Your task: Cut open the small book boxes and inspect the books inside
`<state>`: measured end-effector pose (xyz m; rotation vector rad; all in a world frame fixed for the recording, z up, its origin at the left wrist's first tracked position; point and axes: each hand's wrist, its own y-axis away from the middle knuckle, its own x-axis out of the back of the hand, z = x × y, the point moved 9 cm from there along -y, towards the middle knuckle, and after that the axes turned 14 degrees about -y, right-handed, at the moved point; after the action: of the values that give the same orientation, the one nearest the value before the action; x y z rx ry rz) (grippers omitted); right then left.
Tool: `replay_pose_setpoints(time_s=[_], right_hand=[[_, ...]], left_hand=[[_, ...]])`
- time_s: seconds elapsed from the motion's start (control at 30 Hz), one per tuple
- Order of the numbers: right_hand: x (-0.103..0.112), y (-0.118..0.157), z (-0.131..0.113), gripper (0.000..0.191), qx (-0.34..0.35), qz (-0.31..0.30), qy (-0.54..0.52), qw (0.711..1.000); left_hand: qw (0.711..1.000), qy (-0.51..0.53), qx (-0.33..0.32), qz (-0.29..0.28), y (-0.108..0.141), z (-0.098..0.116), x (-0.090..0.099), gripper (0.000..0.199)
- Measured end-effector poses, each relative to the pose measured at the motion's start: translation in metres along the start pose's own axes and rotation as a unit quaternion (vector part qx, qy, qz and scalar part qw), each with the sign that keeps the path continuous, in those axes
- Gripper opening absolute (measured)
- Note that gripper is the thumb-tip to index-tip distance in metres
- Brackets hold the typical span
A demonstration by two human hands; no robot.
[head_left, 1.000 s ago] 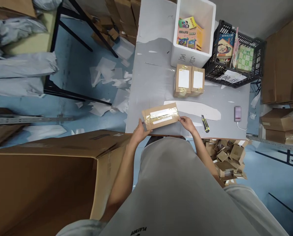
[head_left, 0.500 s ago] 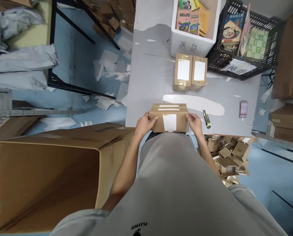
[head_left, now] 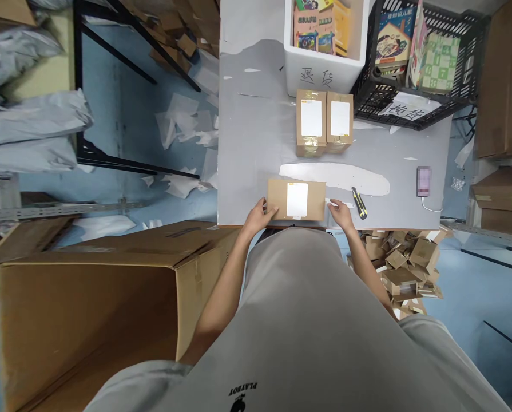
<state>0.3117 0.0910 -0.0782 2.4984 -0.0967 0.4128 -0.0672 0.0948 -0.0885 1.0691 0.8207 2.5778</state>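
Note:
A small brown cardboard box (head_left: 277, 200) with a white label on its top face lies flat at the table's near edge. My left hand (head_left: 258, 218) is at its left end, thumb and fingers apart, the thumb at the box's lower left corner. Just off the right end is my right hand (head_left: 340, 214), its fingers loosely apart and nothing visible between them. To the right of that hand lies a yellow and black utility knife (head_left: 359, 203). Two more labelled cardboard boxes (head_left: 311, 140) stand side by side farther back.
A white bin (head_left: 320, 77) and a black crate (head_left: 465, 106), both holding books, stand at the back of the grey table (head_left: 251, 143). A phone (head_left: 423, 182) on a cable lies right. A large open carton (head_left: 110, 252) stands left; cardboard boxes (head_left: 404, 280) pile on the floor right.
The box has tipped so its labelled face points up and it now lies flat. Both hands have loosened from its ends. The view has shifted slightly.

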Motion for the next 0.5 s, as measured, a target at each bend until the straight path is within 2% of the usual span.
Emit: replay_pose_setpoints(time_s=[0.13,0.23,0.3,0.4,0.5], right_hand=[[-0.006,0.02,0.024,0.03,-0.025,-0.027,0.002,0.999],[-0.019,0.029,0.032,0.037,-0.032,-0.05,-0.008,0.998],[-0.026,0.033,0.034,0.043,-0.032,-0.059,-0.016,0.998],[-0.027,0.037,0.033,0.048,-0.032,-0.058,-0.024,0.998],[-0.017,0.038,0.023,0.047,-0.025,-0.041,-0.037,0.998]], left_hand=[[0.996,0.041,0.054,-0.058,0.014,-0.035,-0.012,0.076],[0.986,0.129,0.054,-0.09,0.02,-0.041,-0.024,0.071],[0.981,0.164,0.048,-0.095,0.021,-0.038,-0.029,0.076],[0.988,0.139,0.043,-0.055,0.018,-0.034,-0.026,0.085],[0.992,0.118,0.035,0.006,0.014,-0.03,-0.014,0.084]])
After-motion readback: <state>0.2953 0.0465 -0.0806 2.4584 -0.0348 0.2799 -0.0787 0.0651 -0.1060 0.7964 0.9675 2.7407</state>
